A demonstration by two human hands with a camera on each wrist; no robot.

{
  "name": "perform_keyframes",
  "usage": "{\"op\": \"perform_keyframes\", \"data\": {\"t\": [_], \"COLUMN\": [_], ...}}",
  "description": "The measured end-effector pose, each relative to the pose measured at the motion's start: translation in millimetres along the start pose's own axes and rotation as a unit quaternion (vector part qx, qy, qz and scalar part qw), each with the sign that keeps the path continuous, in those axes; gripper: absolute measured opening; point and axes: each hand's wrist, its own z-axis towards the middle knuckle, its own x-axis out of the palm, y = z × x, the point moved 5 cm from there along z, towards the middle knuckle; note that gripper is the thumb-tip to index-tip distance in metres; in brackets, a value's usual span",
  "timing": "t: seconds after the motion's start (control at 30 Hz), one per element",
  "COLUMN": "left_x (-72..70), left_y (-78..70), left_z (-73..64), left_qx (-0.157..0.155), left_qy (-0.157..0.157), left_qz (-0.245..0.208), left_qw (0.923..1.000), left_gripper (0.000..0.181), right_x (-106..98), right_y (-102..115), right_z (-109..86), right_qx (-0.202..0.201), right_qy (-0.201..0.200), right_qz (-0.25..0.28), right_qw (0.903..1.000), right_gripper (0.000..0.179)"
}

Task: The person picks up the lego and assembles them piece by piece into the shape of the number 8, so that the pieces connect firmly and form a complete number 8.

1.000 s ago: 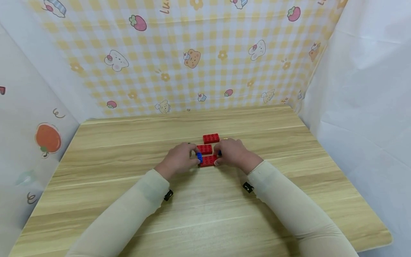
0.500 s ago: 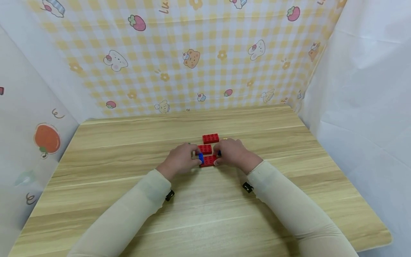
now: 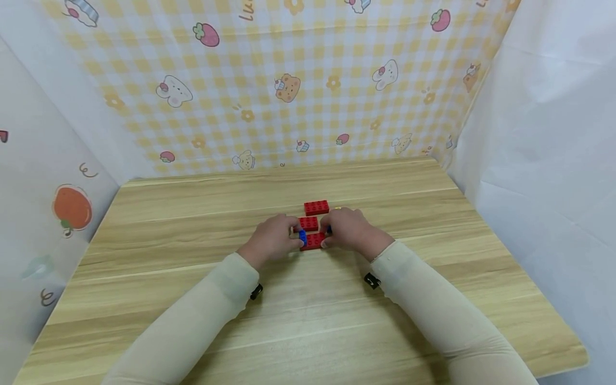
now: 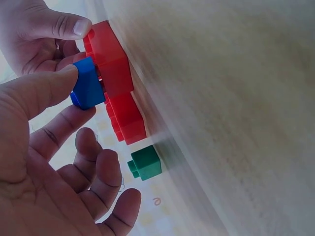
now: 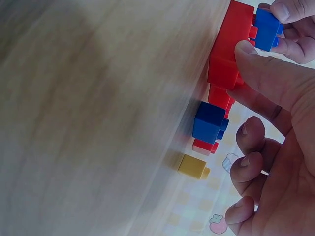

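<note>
My left hand [image 3: 271,240] pinches a small blue toy brick [image 4: 88,84] between thumb and index finger, its other fingers loosely bent. That brick is over the left end of the nearest red brick [image 3: 314,241], against its studs; some red studs show between the two in the right wrist view. At the red brick's other end, my right hand [image 3: 350,231] holds it with thumb and index finger, the thumb [image 5: 251,56] on its near side. The red brick lies on the table, studs up.
Behind are a second red brick [image 3: 309,223] and a third [image 3: 316,207]. A green brick [image 4: 147,163] sits beyond my left fingers. Another blue brick [image 5: 208,122] and a yellow brick [image 5: 192,167] stand near my right hand. A checked cloth [image 3: 308,96] hangs behind the table.
My left hand has shifted slightly to the right with the blue brick, along the red brick's left end. My right hand has stayed in place.
</note>
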Motion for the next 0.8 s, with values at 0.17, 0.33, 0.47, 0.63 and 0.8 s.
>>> {"op": "perform_keyframes", "data": {"t": [0.17, 0.33, 0.47, 0.63, 0.8], "left_x": [0.1, -0.6, -0.6, -0.9, -0.1], "left_y": [-0.6, 0.3, 1.5, 1.5, 1.9], "left_z": [-1.1, -2.8, -2.4, -2.0, -1.3], "left_qx": [0.001, -0.001, 0.003, 0.008, 0.009], "left_qy": [0.002, 0.006, 0.008, 0.004, -0.001], "left_qz": [-0.008, -0.023, -0.045, -0.057, -0.063], "left_qw": [1.0, 0.9997, 0.9989, 0.9983, 0.998], "left_gripper": [0.017, 0.023, 0.025, 0.02, 0.017], "right_x": [-1.1, -0.4, 0.1, 0.5, 1.0], "right_y": [-0.4, -0.3, -0.7, -1.4, -1.1], "right_z": [-0.6, 0.4, 0.6, 0.6, 0.2], "right_qx": [-0.002, -0.005, -0.004, 0.001, 0.001], "right_qy": [-0.001, -0.002, -0.001, -0.001, 0.001], "right_qz": [-0.006, -0.011, -0.009, -0.007, -0.004], "right_qw": [1.0, 0.9999, 1.0, 1.0, 1.0], "right_gripper": [0.019, 0.02, 0.021, 0.02, 0.02]}}
